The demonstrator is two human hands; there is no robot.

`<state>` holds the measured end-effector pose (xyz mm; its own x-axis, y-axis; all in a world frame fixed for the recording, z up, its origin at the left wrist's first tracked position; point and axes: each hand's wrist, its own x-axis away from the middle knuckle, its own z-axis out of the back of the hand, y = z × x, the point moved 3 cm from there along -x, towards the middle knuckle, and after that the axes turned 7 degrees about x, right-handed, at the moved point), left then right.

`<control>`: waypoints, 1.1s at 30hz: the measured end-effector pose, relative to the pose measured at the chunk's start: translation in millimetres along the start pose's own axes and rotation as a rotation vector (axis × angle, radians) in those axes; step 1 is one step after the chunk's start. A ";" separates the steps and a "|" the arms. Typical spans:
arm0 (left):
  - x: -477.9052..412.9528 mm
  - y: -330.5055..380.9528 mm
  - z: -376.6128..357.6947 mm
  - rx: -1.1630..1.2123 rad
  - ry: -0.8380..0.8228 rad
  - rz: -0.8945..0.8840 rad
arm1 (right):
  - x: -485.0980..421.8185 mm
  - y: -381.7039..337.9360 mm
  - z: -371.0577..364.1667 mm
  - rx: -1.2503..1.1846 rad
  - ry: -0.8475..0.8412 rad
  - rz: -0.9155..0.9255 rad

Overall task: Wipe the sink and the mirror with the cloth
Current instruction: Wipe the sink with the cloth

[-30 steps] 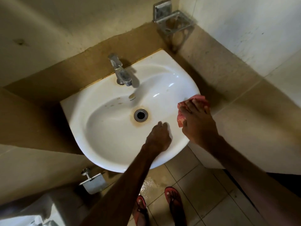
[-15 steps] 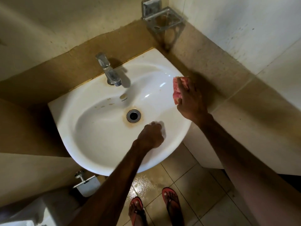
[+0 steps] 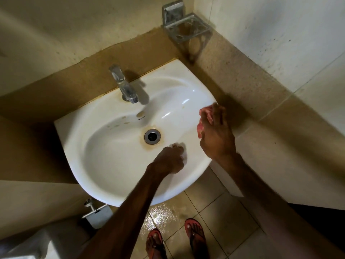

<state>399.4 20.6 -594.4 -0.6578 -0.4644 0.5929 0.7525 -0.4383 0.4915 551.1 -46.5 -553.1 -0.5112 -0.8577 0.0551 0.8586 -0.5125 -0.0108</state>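
Red flip-flops (image 3: 196, 238) on feet, standing on beige tiled floor (image 3: 214, 208); there is a wet sheen on the tiles just under the basin.

Left hand (image 3: 169, 159): clenched, knuckles up, nothing in it, fingertips (image 3: 176, 146) touching the near inner wall of the round white ceramic sink (image 3: 104, 165).

Right hand (image 3: 217, 135): on the sink's right rim, fingers laid nearly straight across the crumpled pink cloth (image 3: 204, 114), pressing it onto the rim edge. Motion blur here, so I cannot tell the finger detail.

Basin contents: round steel drain (image 3: 152, 136) with a rust-brown ring around it, and a few brownish spots on the far slope.

Chrome single-lever tap (image 3: 125, 86) is on the back ledge, spout over the bowl.

Farthest: tarnished metal wire soap holder (image 3: 184, 27) mounted in the wall corner above the sink's far right.
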 end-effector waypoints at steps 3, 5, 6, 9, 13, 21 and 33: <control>3.0 -2.3 0.3 -0.011 -0.001 -0.028 | -45.9 -1.8 1.0 0.086 0.032 0.110; 6.2 -4.3 0.4 -0.003 0.010 -0.045 | -67.7 -5.2 0.7 0.130 0.070 0.177; 7.6 -5.7 0.3 0.000 0.019 -0.052 | -73.7 -7.1 -0.7 0.161 0.078 0.196; 10.7 -9.6 0.3 0.032 0.047 -0.061 | -72.1 -10.9 -12.6 0.270 0.096 0.267; 13.3 -9.5 3.0 0.077 0.059 -0.050 | -55.8 -31.9 -37.6 0.262 -0.088 0.422; 20.4 -4.7 12.9 0.178 0.064 -0.040 | -65.3 -29.1 -33.8 0.354 -0.136 0.583; 22.6 -22.2 14.3 0.229 0.246 0.098 | -75.0 -57.4 -62.7 0.218 0.092 0.421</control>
<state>368.3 30.9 -582.8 -0.5490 -0.6796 0.4865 0.7816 -0.2114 0.5868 537.8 44.6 -619.2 -0.1104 -0.9939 0.0019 0.9745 -0.1079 0.1967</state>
